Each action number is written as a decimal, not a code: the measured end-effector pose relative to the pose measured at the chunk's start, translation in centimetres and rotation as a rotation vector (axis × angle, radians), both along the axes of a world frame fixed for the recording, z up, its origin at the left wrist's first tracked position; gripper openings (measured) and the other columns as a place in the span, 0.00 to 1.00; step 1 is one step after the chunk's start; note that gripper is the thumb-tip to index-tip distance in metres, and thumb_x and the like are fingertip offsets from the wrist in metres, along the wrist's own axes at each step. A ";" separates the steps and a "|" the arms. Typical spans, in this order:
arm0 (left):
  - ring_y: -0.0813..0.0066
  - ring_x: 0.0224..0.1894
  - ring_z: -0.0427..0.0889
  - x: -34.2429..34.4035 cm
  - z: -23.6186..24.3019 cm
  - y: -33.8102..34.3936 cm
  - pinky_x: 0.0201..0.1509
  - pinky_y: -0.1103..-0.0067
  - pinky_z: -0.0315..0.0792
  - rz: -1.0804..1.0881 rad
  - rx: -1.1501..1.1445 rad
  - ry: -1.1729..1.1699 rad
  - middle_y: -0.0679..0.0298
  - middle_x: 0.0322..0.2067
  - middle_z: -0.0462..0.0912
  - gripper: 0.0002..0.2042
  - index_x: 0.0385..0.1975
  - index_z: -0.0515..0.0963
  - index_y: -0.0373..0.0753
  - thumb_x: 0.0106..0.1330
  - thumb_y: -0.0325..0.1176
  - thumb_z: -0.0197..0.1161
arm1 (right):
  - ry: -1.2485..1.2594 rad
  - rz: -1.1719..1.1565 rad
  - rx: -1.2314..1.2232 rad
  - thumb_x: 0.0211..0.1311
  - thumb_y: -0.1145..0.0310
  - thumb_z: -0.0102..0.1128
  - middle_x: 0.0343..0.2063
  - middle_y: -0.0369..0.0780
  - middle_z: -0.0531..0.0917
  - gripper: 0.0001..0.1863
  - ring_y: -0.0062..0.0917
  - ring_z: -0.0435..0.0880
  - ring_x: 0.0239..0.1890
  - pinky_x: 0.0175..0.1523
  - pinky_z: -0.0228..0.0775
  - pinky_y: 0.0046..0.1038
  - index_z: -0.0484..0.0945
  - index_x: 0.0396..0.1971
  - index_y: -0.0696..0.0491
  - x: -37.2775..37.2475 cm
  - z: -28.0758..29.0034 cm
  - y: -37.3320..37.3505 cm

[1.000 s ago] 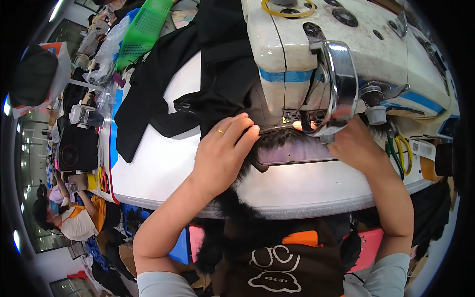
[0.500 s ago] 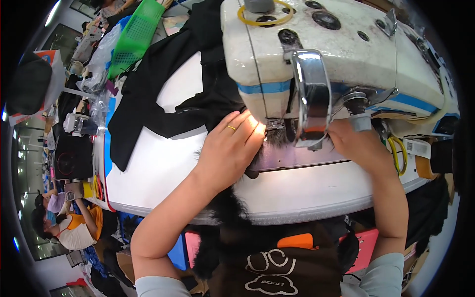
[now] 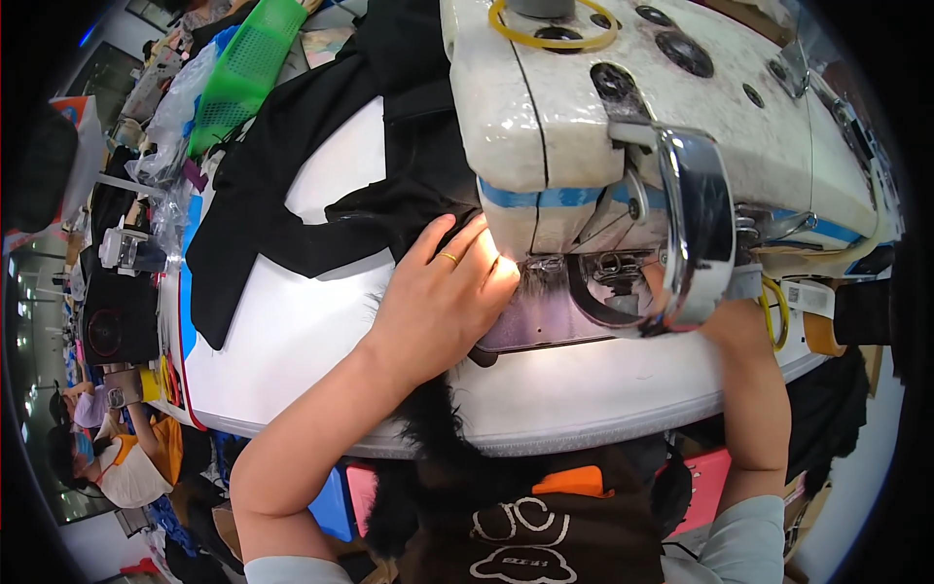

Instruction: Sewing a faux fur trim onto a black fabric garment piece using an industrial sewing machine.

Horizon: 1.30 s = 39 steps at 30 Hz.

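A white sewing machine [image 3: 545, 117] stands before me with a blue stripe along its head. My left hand [image 3: 438, 302], with a ring on one finger, is closed on black fur-trimmed fabric [image 3: 428, 200] left of the lit presser foot [image 3: 545, 263]; its thumb is hidden. The cloth spreads left over the white table, and a black furry strip [image 3: 438, 419] hangs over the front edge. My right hand [image 3: 735, 326] is at the swung-out chrome guard [image 3: 699, 224]. One fingertip shows beside the exposed metal parts [image 3: 618, 273]; the other fingers are hidden or blurred.
The white table [image 3: 292, 380] has a curved front edge. A green basket [image 3: 243, 78] and clear plastic bags [image 3: 180, 112] lie far left. Yellow-handled scissors [image 3: 775, 311] and a tape roll [image 3: 822, 333] sit at the right. Another person [image 3: 126, 467] works at the far left.
The chrome guard has swung outward to the right, exposing parts behind it. My right hand has shifted right and nearer with it. My left hand stays on the fabric; the whole view has shifted slightly.
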<state>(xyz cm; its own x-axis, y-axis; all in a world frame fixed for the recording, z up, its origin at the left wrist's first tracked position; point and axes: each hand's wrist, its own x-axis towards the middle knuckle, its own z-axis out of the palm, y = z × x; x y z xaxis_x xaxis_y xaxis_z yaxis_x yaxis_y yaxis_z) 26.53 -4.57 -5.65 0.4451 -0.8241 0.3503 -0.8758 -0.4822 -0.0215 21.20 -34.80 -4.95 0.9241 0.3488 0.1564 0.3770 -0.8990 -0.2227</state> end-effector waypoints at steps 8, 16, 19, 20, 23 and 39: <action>0.57 0.56 0.79 0.3 -0.1 -0.2 0.68 0.57 0.66 0.038 0.023 -0.011 0.58 0.36 0.79 0.06 0.35 0.77 0.42 0.60 0.32 0.64 | 0.023 -0.046 -0.009 0.62 0.73 0.53 0.36 0.44 0.86 0.13 0.44 0.85 0.38 0.36 0.78 0.44 0.84 0.41 0.46 1.4 -2.4 -0.1; 0.62 0.50 0.79 0.0 0.0 -0.5 0.67 0.58 0.66 0.036 0.001 -0.038 0.62 0.30 0.76 0.05 0.33 0.77 0.43 0.60 0.31 0.65 | -0.133 -0.036 0.079 0.65 0.69 0.56 0.34 0.42 0.88 0.15 0.40 0.87 0.36 0.36 0.79 0.41 0.85 0.48 0.43 0.7 -1.0 0.9; 0.62 0.49 0.79 -0.1 0.2 -0.6 0.67 0.60 0.67 0.022 -0.036 -0.075 0.63 0.30 0.76 0.05 0.32 0.76 0.42 0.58 0.30 0.65 | -0.192 0.149 0.178 0.63 0.67 0.61 0.29 0.42 0.86 0.11 0.43 0.86 0.33 0.36 0.78 0.42 0.86 0.43 0.48 0.9 -1.5 0.7; 0.63 0.48 0.79 -0.1 0.3 -0.6 0.67 0.60 0.67 0.024 -0.014 -0.058 0.63 0.29 0.75 0.05 0.31 0.76 0.42 0.58 0.29 0.65 | -0.196 0.150 0.182 0.63 0.67 0.61 0.29 0.42 0.86 0.11 0.43 0.86 0.33 0.36 0.78 0.42 0.86 0.43 0.48 0.9 -1.2 1.0; 0.64 0.45 0.78 -0.1 0.1 -0.8 0.66 0.61 0.67 0.020 -0.015 -0.051 0.63 0.30 0.74 0.05 0.31 0.77 0.42 0.56 0.28 0.64 | -0.113 0.197 0.106 0.60 0.66 0.66 0.26 0.43 0.84 0.08 0.43 0.85 0.32 0.36 0.77 0.41 0.85 0.37 0.50 1.2 -0.9 2.7; 0.63 0.56 0.79 -1.7 -0.5 1.0 0.72 0.49 0.61 0.183 -0.040 0.041 0.65 0.50 0.81 0.12 0.46 0.81 0.41 0.63 0.32 0.67 | -0.183 0.229 0.108 0.54 0.77 0.58 0.38 0.40 0.83 0.24 0.40 0.84 0.40 0.44 0.77 0.38 0.84 0.50 0.40 0.8 -0.4 1.1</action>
<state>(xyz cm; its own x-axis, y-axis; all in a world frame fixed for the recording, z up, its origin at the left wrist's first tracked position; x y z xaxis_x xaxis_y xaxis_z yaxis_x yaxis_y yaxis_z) 24.88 -3.57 -6.13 0.6012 -0.7137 0.3595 -0.7730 -0.6334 0.0352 22.02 -33.70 -5.34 0.7766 0.5169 0.3601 0.6095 -0.7611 -0.2218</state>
